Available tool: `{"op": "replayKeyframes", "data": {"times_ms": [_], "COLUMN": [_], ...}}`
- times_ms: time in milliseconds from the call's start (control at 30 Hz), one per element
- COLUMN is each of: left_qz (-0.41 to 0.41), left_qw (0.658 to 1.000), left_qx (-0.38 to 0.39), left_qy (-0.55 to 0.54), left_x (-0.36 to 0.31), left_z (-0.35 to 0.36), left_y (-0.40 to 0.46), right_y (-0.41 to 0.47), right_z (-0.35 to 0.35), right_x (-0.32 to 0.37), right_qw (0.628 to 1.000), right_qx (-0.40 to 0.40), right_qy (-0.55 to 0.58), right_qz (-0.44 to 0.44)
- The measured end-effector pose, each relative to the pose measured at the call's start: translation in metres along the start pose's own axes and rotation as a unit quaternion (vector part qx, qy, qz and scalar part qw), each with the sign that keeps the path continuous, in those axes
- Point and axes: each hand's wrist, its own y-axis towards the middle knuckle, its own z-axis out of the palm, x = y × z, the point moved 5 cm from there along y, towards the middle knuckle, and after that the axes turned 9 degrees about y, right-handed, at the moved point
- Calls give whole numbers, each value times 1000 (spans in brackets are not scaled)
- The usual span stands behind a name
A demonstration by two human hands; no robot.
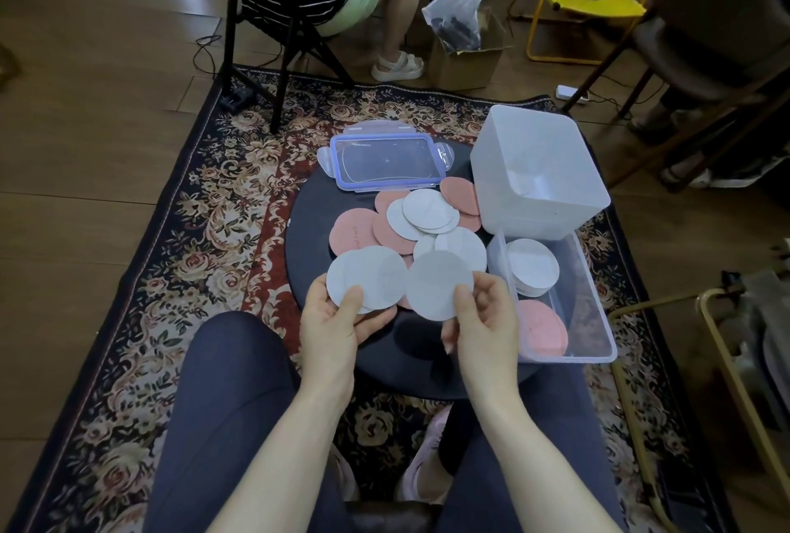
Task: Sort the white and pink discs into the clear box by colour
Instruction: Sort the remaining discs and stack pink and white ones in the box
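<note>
Pinching thin, light, prob. stiff white discs [438,289] by near rims w/ both hands' fingers [466,297]; box [598,310] right.

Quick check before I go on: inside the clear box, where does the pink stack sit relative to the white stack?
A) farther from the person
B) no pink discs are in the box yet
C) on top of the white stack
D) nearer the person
D: in the clear box, the pink stack lies at the near end, with the white stack beyond it.
</note>
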Motion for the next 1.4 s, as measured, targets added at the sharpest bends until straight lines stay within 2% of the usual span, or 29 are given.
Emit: {"op": "replayKeyframes", "data": {"times_ms": [100, 200, 333, 400, 467, 533, 600, 1033, 1167, 1400], "left_qz": [11, 8, 4, 5, 3, 0, -6, -5, -7, -6], "left_qw": [999, 998, 999, 999, 1000, 1000, 1000, 1000, 1000, 1000], "left_qx": [27, 49, 47, 33, 21, 14, 6, -5, -3, -1], "left_qy": [20, 24, 12, 10, 10, 5, 1, -5, -6, -3], "left_x": [-1, -1, -2, -2, -2, -1, -1, 2, 3, 3], "left_z": [3, 4, 4, 4, 4, 3, 2, 0, 0, -1], "left_y": [-2, -4, -4, -4, -5, -5, -4, -1, 0, 0], "right_y": [-4, -3, 1, 7, 15, 23, 24, -4, 6, 23], "right_z": [11, 16, 18, 19, 18, 19, 19, 12, 15, 17], "right_x": [-5, -8, -4, 4, 7, 4, -1, -6, -2, -1], "right_qw": [998, 996, 987, 966, 928, 889, 869, 868, 888, 936], "right_qx": [54, 66, 66, 58, 56, 68, 79, 108, 94, 57], "right_qy": [-13, -31, -147, -244, -357, -444, -482, -473, -439, -346], "right_qz": [24, 41, 0, -58, -92, -87, -78, -104, -100, -5]}}
